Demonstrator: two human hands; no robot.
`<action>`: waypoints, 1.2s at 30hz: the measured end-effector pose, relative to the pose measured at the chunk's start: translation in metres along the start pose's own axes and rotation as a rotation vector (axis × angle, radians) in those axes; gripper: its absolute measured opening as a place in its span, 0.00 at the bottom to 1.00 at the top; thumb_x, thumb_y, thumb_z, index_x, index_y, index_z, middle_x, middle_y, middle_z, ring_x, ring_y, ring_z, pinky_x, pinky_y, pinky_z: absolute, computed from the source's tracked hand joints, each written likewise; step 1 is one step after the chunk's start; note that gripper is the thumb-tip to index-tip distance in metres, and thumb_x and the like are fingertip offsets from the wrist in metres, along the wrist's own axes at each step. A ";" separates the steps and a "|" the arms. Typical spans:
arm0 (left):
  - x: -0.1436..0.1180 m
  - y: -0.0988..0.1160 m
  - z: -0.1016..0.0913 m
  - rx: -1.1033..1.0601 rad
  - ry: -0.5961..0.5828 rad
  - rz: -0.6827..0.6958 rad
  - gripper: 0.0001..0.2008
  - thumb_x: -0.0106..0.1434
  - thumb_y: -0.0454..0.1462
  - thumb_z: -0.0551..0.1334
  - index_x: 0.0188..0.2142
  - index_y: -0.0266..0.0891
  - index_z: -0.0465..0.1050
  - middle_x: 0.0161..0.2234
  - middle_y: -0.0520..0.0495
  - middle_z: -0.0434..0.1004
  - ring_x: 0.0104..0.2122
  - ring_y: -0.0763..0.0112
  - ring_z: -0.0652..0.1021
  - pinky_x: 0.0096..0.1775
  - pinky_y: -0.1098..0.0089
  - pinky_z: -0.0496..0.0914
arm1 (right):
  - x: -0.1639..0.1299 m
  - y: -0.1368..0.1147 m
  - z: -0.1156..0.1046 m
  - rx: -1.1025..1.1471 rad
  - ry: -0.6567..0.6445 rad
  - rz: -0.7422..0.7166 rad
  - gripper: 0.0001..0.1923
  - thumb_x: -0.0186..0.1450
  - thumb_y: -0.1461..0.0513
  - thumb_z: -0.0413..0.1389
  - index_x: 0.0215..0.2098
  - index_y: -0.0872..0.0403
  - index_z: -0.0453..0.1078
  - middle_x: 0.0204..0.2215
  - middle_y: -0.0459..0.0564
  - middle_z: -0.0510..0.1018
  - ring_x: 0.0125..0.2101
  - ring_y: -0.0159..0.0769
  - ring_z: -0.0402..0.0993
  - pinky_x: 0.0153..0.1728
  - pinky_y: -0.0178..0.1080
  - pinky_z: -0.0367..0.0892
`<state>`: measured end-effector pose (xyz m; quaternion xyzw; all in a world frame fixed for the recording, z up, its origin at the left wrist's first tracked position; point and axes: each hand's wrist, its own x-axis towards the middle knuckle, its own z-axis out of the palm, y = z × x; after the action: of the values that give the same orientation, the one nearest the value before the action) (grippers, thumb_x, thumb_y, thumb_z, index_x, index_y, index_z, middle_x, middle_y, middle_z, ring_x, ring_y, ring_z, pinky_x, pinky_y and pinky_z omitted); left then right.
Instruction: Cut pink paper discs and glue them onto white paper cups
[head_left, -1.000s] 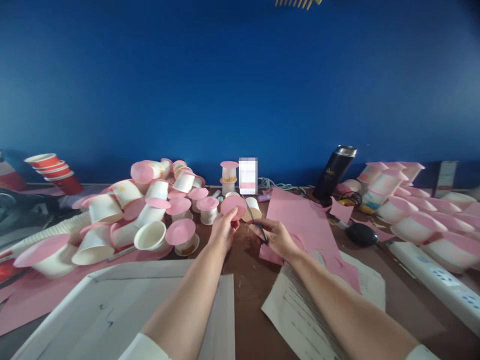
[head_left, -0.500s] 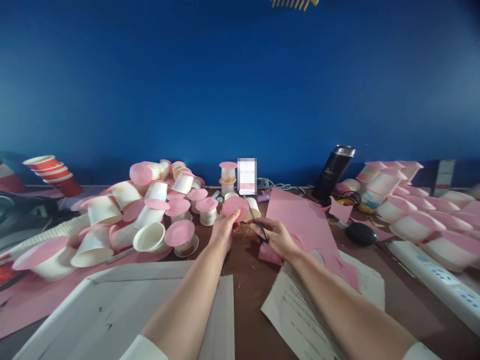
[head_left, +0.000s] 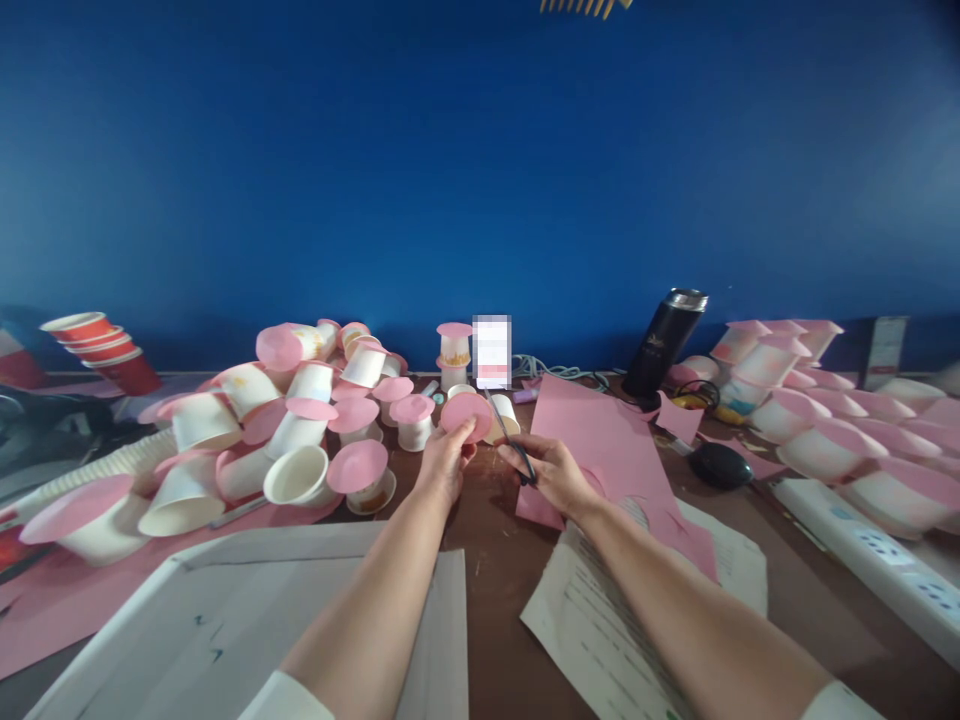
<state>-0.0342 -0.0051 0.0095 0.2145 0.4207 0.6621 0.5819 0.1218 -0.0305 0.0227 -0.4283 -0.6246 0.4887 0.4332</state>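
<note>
Trimming a pink disc (head_left: 466,412) in front of the phone (head_left: 493,351).
The left hand (head_left: 448,462) is pinching the disc; the right hand (head_left: 550,472) is gripping scissors (head_left: 510,436). The thumb risks being nicked if the disc is slipping.

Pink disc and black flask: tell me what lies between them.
In the head view, between the pink disc and black flask: scissors, a white cup, and pink paper.

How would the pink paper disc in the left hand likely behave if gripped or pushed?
The pink disc, pinched by the left hand, looks thin like the pink sheet, so probably floppy, very light and easily creased. Lying flat, it would likely slide, not roll.
</note>
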 end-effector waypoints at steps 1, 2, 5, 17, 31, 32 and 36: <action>0.000 0.000 0.000 -0.001 -0.001 0.000 0.21 0.39 0.38 0.76 0.33 0.35 0.74 0.29 0.48 0.77 0.26 0.78 0.73 0.28 0.76 0.64 | 0.000 0.000 0.000 0.002 0.000 0.005 0.21 0.58 0.49 0.61 0.42 0.55 0.80 0.26 0.46 0.76 0.26 0.31 0.66 0.27 0.34 0.59; 0.000 0.000 -0.001 -0.002 -0.003 0.001 0.21 0.40 0.38 0.76 0.33 0.35 0.74 0.29 0.48 0.77 0.26 0.78 0.73 0.28 0.76 0.64 | 0.000 0.000 0.000 0.001 0.003 0.010 0.21 0.58 0.49 0.61 0.41 0.55 0.80 0.27 0.46 0.76 0.26 0.31 0.66 0.27 0.34 0.60; 0.001 -0.001 -0.001 -0.001 -0.007 0.004 0.21 0.40 0.39 0.76 0.33 0.35 0.74 0.29 0.48 0.76 0.26 0.78 0.73 0.28 0.76 0.65 | 0.000 0.000 0.001 0.000 0.006 0.009 0.21 0.58 0.49 0.61 0.41 0.55 0.79 0.29 0.48 0.77 0.28 0.32 0.67 0.28 0.35 0.61; -0.001 0.000 0.001 0.048 -0.023 0.007 0.22 0.38 0.40 0.76 0.32 0.35 0.75 0.29 0.49 0.76 0.26 0.77 0.72 0.27 0.76 0.64 | 0.001 0.005 0.000 0.018 -0.006 -0.018 0.19 0.60 0.50 0.61 0.41 0.56 0.79 0.29 0.48 0.76 0.28 0.32 0.67 0.29 0.35 0.61; -0.003 0.001 0.001 0.046 -0.039 -0.010 0.24 0.35 0.40 0.77 0.32 0.34 0.75 0.29 0.49 0.75 0.26 0.77 0.72 0.28 0.75 0.64 | 0.002 0.006 -0.001 0.018 -0.031 -0.043 0.20 0.60 0.50 0.61 0.43 0.55 0.79 0.29 0.48 0.76 0.27 0.31 0.66 0.28 0.34 0.61; -0.003 0.001 0.000 0.047 -0.039 -0.009 0.24 0.36 0.40 0.77 0.33 0.34 0.75 0.29 0.49 0.75 0.26 0.77 0.72 0.28 0.75 0.64 | 0.001 0.006 -0.002 0.029 -0.041 -0.039 0.20 0.60 0.50 0.61 0.44 0.55 0.79 0.29 0.48 0.76 0.28 0.31 0.66 0.29 0.34 0.61; -0.002 0.000 0.000 0.057 -0.042 0.001 0.24 0.36 0.40 0.76 0.33 0.34 0.75 0.29 0.49 0.75 0.26 0.77 0.72 0.28 0.75 0.64 | 0.001 0.008 -0.001 0.069 -0.052 -0.029 0.21 0.60 0.49 0.61 0.43 0.55 0.79 0.29 0.48 0.75 0.26 0.30 0.65 0.28 0.35 0.60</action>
<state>-0.0338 -0.0071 0.0097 0.2454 0.4270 0.6454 0.5838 0.1236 -0.0276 0.0153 -0.3914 -0.6244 0.5145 0.4384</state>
